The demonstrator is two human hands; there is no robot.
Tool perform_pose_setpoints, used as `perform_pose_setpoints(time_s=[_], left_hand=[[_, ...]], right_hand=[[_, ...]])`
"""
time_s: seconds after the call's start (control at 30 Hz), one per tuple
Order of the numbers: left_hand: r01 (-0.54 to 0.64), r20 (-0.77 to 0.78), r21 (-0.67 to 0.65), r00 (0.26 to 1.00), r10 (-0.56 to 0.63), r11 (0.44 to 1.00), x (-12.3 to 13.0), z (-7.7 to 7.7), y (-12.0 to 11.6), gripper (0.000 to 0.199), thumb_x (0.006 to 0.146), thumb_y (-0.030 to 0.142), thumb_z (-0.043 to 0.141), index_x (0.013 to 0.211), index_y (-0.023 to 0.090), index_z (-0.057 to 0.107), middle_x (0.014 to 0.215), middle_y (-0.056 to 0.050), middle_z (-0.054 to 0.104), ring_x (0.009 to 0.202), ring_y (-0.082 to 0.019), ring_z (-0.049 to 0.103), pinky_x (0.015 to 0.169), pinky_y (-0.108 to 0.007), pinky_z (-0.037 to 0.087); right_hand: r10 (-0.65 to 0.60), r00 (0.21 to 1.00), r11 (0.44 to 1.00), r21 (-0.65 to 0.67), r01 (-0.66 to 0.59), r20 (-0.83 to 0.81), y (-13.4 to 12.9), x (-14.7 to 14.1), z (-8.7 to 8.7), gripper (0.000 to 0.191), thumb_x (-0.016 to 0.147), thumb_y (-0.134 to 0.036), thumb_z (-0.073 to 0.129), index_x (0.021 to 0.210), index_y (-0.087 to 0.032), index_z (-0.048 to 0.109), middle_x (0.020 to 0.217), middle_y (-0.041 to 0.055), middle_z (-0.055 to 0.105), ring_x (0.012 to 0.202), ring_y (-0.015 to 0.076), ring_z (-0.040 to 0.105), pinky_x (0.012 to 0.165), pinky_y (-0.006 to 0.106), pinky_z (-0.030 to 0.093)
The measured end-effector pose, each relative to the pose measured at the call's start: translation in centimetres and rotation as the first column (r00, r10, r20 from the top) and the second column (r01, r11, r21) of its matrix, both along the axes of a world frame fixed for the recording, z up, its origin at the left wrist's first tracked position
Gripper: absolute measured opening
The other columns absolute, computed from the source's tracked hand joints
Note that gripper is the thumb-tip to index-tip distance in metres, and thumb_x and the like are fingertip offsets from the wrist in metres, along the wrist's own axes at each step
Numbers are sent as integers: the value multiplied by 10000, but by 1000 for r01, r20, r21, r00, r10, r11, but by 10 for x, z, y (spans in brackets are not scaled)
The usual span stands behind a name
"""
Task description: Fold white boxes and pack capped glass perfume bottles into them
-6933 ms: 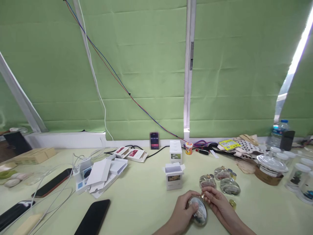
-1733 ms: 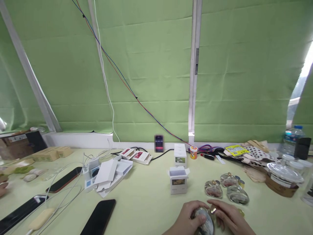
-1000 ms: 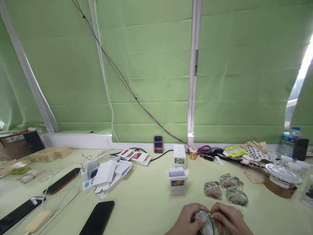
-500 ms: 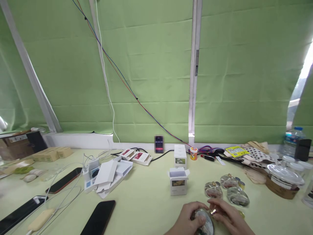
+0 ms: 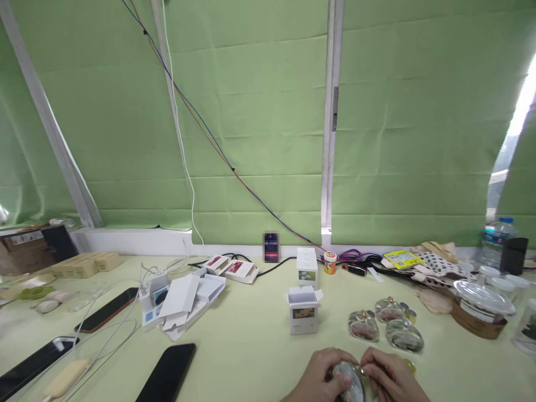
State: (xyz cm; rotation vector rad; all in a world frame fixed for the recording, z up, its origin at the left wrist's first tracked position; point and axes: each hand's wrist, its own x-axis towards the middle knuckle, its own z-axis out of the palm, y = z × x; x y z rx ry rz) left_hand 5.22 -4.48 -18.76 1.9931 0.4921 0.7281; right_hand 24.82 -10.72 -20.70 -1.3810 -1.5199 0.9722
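Note:
My left hand (image 5: pixel 320 377) is wrapped around a rounded, flat-sided glass bottle (image 5: pixel 352 384), tilted with its neck toward the right. My right hand (image 5: pixel 389 375) pinches at the bottle's gold neck, and its fingertips cover most of it. Just beyond the hands lie a clear glass bottle (image 5: pixel 363 325), a second glass bottle (image 5: pixel 389 309) and a third glass bottle (image 5: pixel 404 335). Small gold caps (image 5: pixel 411 316) sit beside these. A yellow-gold round piece (image 5: pixel 409 365) shows partly behind my right hand.
An open white box (image 5: pixel 304 312) stands ahead, with another white box (image 5: pixel 307 267) behind it. A black phone (image 5: pixel 167 374), flattened cartons (image 5: pixel 192 301) and cables lie left. A lidded tub (image 5: pixel 481 310), cloth (image 5: pixel 448 276) and water bottle (image 5: pixel 498 240) stand right.
My right fingers have closed in on the bottle's gold neck, which showed more openly before. My left hand keeps its hold. The whole view has shifted slightly.

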Motion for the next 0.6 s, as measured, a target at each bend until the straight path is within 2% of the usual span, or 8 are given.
perform_pose_setpoints(time_s=[0.13,0.23,0.33,0.43,0.53,0.6], left_hand=[[4,-17,21,1000,-4,1000,0,1,-1,522,812,583,488,1078,181,685,978,-83,694,889,-230,610,806,-282,434],[-5,-31,2,1000,5,1000,0,-2,0,518,801,583,504,1079,185,685,965,-78,691,860,-223,601,781,-280,436],[-31,-15,-89,999,29,996,0,-8,2,539,765,597,546,1077,180,683,941,-77,677,845,-225,588,766,-290,441],[-49,22,-197,998,55,979,1,-13,4,571,722,609,596,1067,163,682,895,-69,660,806,-214,576,732,-288,444],[-30,56,-225,997,44,974,2,-13,4,572,711,603,614,1058,153,685,879,-67,663,790,-206,573,726,-283,442],[-28,55,-189,998,39,982,2,-11,3,550,726,595,604,1056,163,690,910,-68,672,828,-215,578,759,-290,440]], right_hand=[[22,1000,1000,-11,-22,16,0,0,-1,543,815,-704,366,664,-198,488,410,-69,467,292,61,377,322,154,248],[30,999,1000,-2,-30,42,0,0,1,573,830,-705,326,668,-187,511,423,-56,487,294,62,389,321,154,253],[30,995,997,67,-36,97,0,3,6,588,866,-661,302,778,-178,625,484,-22,562,343,98,482,363,184,356],[-54,988,978,209,22,146,-2,7,15,477,858,-603,414,974,-229,686,732,42,704,608,186,650,586,254,513],[-45,981,970,241,-2,188,-4,9,25,329,840,-519,522,984,-283,700,929,50,734,867,244,664,769,293,520],[10,975,973,222,-60,221,-4,10,27,272,859,-461,519,951,-284,704,927,43,736,876,241,664,762,285,519]])
